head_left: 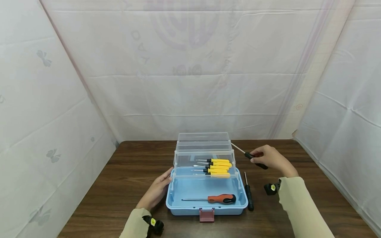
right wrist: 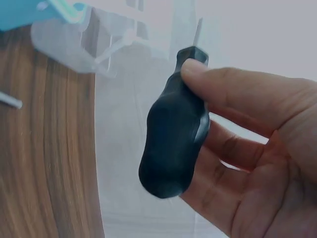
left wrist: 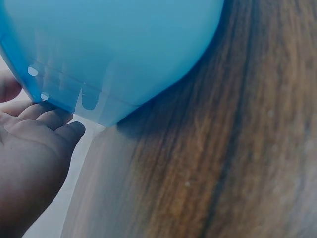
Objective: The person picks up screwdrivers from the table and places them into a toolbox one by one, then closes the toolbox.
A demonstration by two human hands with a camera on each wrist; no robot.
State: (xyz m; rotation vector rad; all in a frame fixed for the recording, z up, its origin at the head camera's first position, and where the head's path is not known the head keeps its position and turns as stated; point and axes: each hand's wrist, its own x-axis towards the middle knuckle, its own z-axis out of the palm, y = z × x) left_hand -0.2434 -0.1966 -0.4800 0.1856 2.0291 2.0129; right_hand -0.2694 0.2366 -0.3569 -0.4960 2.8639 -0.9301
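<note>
My right hand [head_left: 269,157] pinches a black-handled screwdriver [head_left: 260,163] by its handle, right of the box's raised lid and tray. The shaft points away to the upper left; in the right wrist view the thumb lies along the handle [right wrist: 173,134]. Relaxed fingers of my left hand [head_left: 156,190] rest against the left side of a light blue toolbox [head_left: 178,211]. The left wrist view shows them at the box's edge [left wrist: 143,54]. An orange-and-black screwdriver [head_left: 220,199] lies in the box bottom. Several yellow-handled screwdrivers [head_left: 218,167] lie in the clear raised tray [head_left: 182,162].
A second black-handled screwdriver [head_left: 249,196] lies on the wooden table [head_left: 143,162], close beside the box's right wall. The clear lid [head_left: 203,137] stands open at the back. A reddish latch [head_left: 206,215] hangs at the box front. White sheeting [head_left: 190,96] surrounds the table.
</note>
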